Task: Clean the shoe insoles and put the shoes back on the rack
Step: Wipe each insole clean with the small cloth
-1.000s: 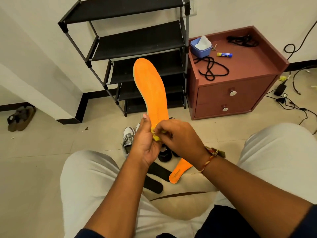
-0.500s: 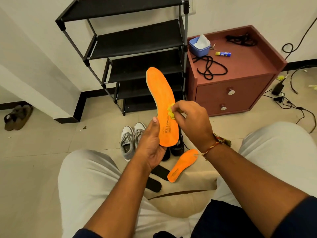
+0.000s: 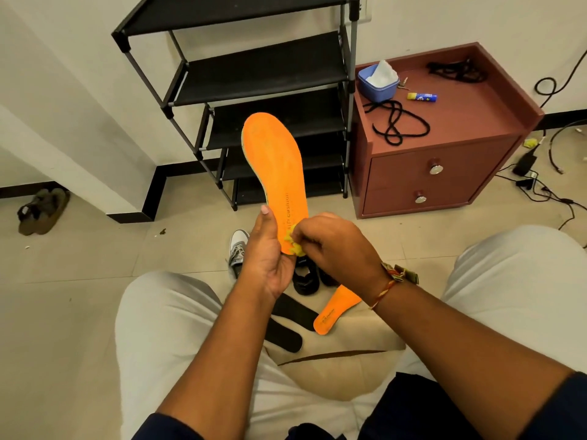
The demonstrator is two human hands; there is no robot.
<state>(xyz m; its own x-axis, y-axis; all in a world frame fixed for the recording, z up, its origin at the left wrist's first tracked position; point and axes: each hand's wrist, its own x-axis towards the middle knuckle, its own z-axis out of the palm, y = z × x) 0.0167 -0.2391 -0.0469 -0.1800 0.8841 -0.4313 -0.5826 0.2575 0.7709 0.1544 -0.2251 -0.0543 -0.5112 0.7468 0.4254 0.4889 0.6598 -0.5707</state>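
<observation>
We see the tiled floor (image 3: 79,281) carrying a grey sneaker (image 3: 237,249), black shoes (image 3: 306,281), an orange insole (image 3: 333,312) and two black insoles (image 3: 286,335), with sandals (image 3: 43,211) far left and cables (image 3: 540,185) right. The black rack (image 3: 260,77) stands beside a cabinet (image 3: 460,128) holding a blue tub (image 3: 379,88), a tube (image 3: 422,96) and black cord (image 3: 397,122).

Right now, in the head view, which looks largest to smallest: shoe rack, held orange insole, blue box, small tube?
1. shoe rack
2. orange insole (nearest the camera, so it looks enlarged)
3. blue box
4. small tube
</observation>
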